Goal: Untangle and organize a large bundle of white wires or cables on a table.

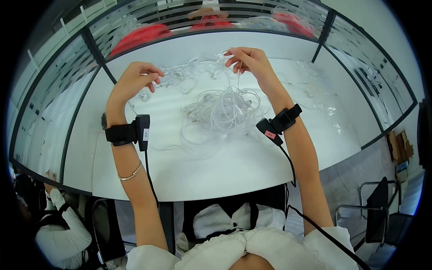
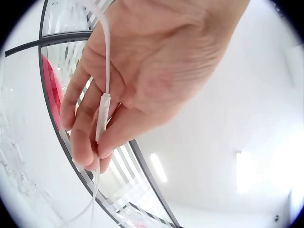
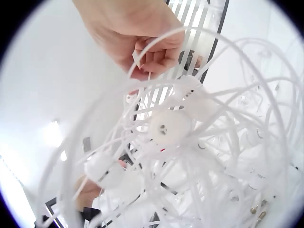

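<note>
My left hand [image 1: 135,81], raised over the table's left side, pinches a thin white earphone cable. In the left wrist view the cable's thicker white sleeve [image 2: 102,114] lies between thumb and fingers, with cable crossing the palm and dangling below. Farther forward on the right, my right hand [image 1: 253,63] has curled fingers pinching another white cable strand [image 3: 150,76]. Below and between both hands lies a tangled heap of white earphone cables [image 1: 220,110]. A round white earbud [image 3: 168,128] with small holes shows large among the loops in the right wrist view.
More loose cables [image 1: 184,74] lie along the back of the white table [image 1: 216,175]. Clear plastic bags [image 1: 324,105] are at the right. Framed clear panels surround the table's back and sides. Behind them are red bundles [image 1: 139,38] and a person's hand. A black chair [image 1: 380,211] stands right.
</note>
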Available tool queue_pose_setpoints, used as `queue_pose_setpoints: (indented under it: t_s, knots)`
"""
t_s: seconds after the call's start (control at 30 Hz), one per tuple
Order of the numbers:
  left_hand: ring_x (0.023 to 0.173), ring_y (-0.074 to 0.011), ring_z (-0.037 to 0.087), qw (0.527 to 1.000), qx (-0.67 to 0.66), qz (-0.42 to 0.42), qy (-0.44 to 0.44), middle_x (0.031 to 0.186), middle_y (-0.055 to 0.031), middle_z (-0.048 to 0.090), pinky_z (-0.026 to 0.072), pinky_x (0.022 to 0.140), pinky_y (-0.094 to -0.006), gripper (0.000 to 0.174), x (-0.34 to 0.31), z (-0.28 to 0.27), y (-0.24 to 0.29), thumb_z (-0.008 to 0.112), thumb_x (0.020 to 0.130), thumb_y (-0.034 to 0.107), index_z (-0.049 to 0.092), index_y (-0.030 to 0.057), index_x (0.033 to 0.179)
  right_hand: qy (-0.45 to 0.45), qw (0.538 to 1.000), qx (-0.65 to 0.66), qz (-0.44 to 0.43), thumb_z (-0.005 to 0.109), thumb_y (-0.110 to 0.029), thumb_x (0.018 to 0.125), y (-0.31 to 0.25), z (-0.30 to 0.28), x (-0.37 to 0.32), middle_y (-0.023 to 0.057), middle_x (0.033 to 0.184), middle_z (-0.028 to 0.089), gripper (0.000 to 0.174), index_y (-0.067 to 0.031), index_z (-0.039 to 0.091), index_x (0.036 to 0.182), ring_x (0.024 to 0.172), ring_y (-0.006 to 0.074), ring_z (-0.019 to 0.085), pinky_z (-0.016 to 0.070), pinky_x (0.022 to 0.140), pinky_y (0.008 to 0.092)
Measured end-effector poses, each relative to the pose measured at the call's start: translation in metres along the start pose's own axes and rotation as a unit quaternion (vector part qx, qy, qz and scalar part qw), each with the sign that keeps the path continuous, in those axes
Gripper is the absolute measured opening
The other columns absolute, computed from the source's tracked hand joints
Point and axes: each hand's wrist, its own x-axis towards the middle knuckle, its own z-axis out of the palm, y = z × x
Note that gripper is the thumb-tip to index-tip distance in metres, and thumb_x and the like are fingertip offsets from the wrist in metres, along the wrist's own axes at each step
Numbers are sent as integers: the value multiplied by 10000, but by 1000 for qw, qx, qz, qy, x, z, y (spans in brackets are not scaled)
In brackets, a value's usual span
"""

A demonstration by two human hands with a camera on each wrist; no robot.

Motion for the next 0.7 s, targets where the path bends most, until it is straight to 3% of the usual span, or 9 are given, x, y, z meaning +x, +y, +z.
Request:
queue_pose_setpoints:
  t_s: [0.07,0.1,0.17,0.23,0.33,0.57,0.7]
  knots:
    - [562,-127,585,999,-6,43,19,777,-76,647,428,560,-247,174,5,0,-4,574,841,63,682,-22,949,-16,999,-47,22,575,-235,905,8,-5,2,36,666,656,254,-34,730,919,547,62,523,375,515,212]
    - [626,-126,596,997,-19,54,49,821,-83,661,456,625,-256,181,3,-1,4,567,861,60,684,-9,981,-41,994,-95,35,581,-238,896,13,-8,5,34,654,651,252,-38,735,902,548,61,520,374,517,211]
    - [680,-126,603,972,-65,146,171,855,-84,670,464,673,-258,180,0,0,18,569,879,70,684,-5,994,-59,976,-202,58,596,-254,856,25,-11,7,19,592,636,247,-59,748,840,552,66,539,390,533,214]
    - [754,-117,607,935,-111,217,258,913,-82,682,461,729,-245,174,-9,0,36,571,910,96,682,5,1008,-9,965,-258,51,591,-265,847,34,-10,7,7,567,633,254,-67,748,825,541,76,550,404,534,232]
    - [737,-111,602,913,-189,257,253,913,-77,682,457,742,-236,179,-17,-10,39,565,926,106,674,9,1030,32,956,-283,72,575,-265,831,43,-16,7,0,590,663,255,-72,743,824,509,105,583,459,562,262]
    - [728,-125,522,770,-356,232,476,978,-105,634,459,701,-232,210,-28,-44,12,538,921,26,609,-50,1103,-67,926,-310,206,615,-208,828,49,-65,5,80,650,682,218,-23,731,842,540,120,616,469,510,246]
    - [724,-152,533,700,-348,251,571,972,-140,619,465,671,-241,171,-42,-67,-13,546,896,-7,593,-54,1054,-10,934,-318,162,625,-183,821,56,-96,5,86,634,664,209,-4,733,823,527,117,593,470,512,265]
